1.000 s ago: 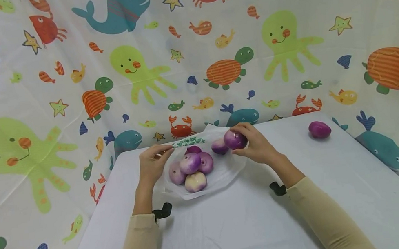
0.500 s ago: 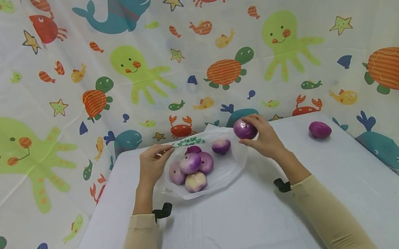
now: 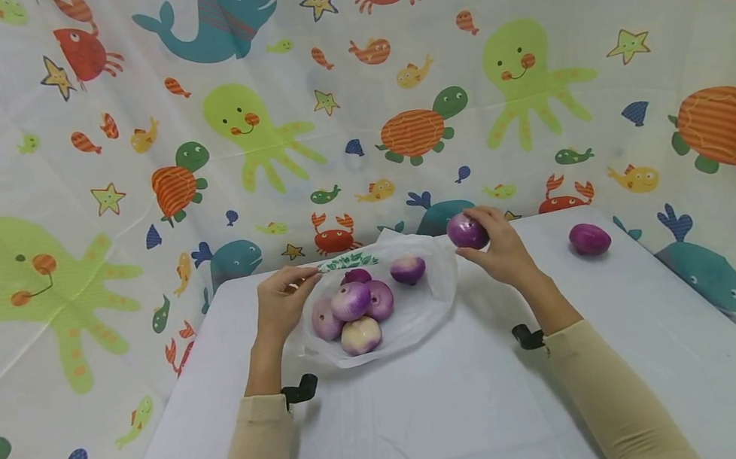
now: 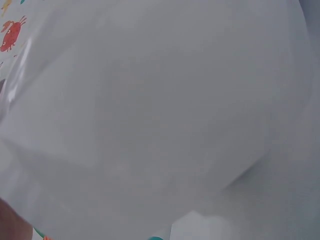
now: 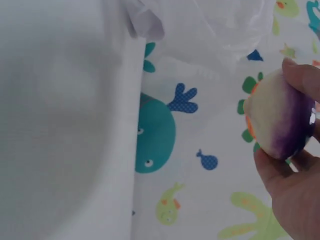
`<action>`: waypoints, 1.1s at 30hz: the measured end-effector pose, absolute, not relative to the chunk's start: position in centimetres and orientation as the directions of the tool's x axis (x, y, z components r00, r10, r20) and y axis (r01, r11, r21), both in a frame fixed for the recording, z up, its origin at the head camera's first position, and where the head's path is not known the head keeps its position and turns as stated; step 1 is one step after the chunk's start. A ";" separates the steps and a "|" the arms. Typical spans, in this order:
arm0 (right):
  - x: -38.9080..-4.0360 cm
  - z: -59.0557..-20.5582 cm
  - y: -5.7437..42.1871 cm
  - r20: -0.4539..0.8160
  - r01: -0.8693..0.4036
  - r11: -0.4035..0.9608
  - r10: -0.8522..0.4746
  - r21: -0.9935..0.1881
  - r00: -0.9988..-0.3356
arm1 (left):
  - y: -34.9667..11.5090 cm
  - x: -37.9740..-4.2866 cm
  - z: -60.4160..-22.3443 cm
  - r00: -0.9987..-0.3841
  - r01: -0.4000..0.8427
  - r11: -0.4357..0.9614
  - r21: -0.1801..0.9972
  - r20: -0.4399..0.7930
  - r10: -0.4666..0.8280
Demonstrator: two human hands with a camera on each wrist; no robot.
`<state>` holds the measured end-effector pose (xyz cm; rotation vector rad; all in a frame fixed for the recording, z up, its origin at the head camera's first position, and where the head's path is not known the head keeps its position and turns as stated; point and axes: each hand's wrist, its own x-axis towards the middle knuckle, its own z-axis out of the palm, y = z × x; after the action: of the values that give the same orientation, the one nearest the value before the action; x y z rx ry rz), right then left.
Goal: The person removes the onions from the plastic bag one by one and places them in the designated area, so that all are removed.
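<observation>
My right hand (image 3: 505, 250) grips a purple onion (image 3: 467, 231) above the table, just right of a translucent white plastic bag (image 3: 412, 319). In the right wrist view the same onion (image 5: 280, 115) shows a pale end and a purple side, held between thumb and fingers. My left hand (image 3: 283, 300) pinches the bag's left rim beside its green leaf print. Several onions (image 3: 351, 301) lie bunched at the bag's left, and a single onion (image 3: 408, 270) sits apart at its right. The bag's film fills most of the left wrist view, hiding the onions there.
Another purple onion (image 3: 590, 239) lies at the right on the white-covered table (image 3: 446, 433). Behind the table's far edge hangs a curtain (image 3: 341, 111) printed with sea animals.
My right hand has carried its onion rightward and slightly up, away from the single onion and past the bag's right edge. The left hand keeps its place on the rim.
</observation>
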<state>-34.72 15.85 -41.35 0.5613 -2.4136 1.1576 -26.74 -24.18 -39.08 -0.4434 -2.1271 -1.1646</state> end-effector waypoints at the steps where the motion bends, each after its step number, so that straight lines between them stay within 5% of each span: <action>1: -34.8 -41.5 16.0 0.506 -0.505 0.578 -0.177 -0.640 -0.844 | -24.2 -26.7 -39.1 -0.722 0.573 0.545 0.612 0.692 -0.019; 33: -36.8 -43.4 22.8 0.291 -0.221 0.631 0.007 -0.743 -0.957 | -24.1 -26.8 -39.2 -0.724 0.573 0.549 0.609 0.690 -0.009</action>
<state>-36.79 22.79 -43.41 0.1738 -2.5885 1.2322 -26.77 -24.05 -39.15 -0.4517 -2.1363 -1.1580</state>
